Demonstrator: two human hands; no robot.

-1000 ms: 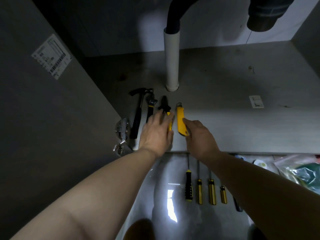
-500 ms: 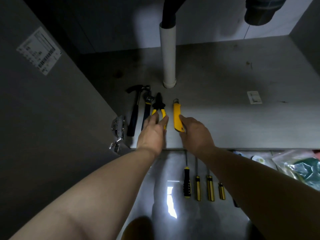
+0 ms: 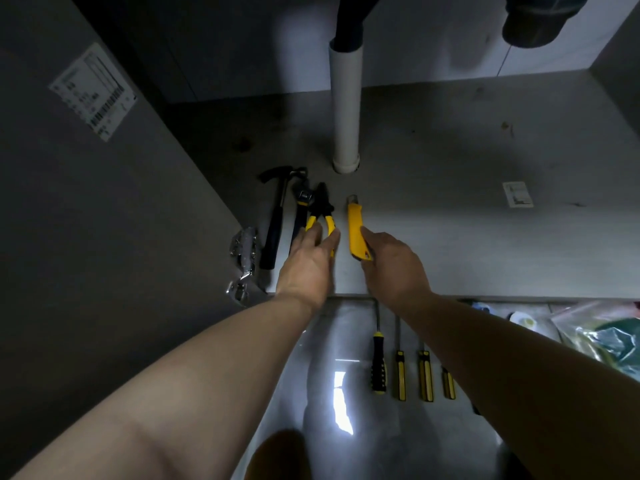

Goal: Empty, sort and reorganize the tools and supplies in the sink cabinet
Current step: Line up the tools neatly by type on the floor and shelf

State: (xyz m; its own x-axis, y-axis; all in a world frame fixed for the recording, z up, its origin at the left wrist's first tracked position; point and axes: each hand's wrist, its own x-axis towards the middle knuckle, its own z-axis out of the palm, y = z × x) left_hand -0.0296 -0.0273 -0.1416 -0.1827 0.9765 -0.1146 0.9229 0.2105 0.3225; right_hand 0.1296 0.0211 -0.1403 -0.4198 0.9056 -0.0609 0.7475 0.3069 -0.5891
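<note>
Four tools lie side by side on the cabinet floor near its front edge: a black hammer, a dark adjustable wrench, yellow-handled pliers and a yellow utility knife. My left hand rests palm down with its fingertips on the pliers' handles. My right hand lies beside the knife, thumb against its near end. On the tiled floor below the cabinet edge, several screwdrivers with yellow and black handles lie in a row.
A white drain pipe stands upright just behind the tools. The open cabinet door with a label is on the left, its hinge near the hammer. A clear plastic bag lies at the right. A small white tag sits on the cabinet floor.
My left hand slid back off the pliers, which now show more of their handles and lie closer to the wrench. The right hand stays at the knife's near end.
</note>
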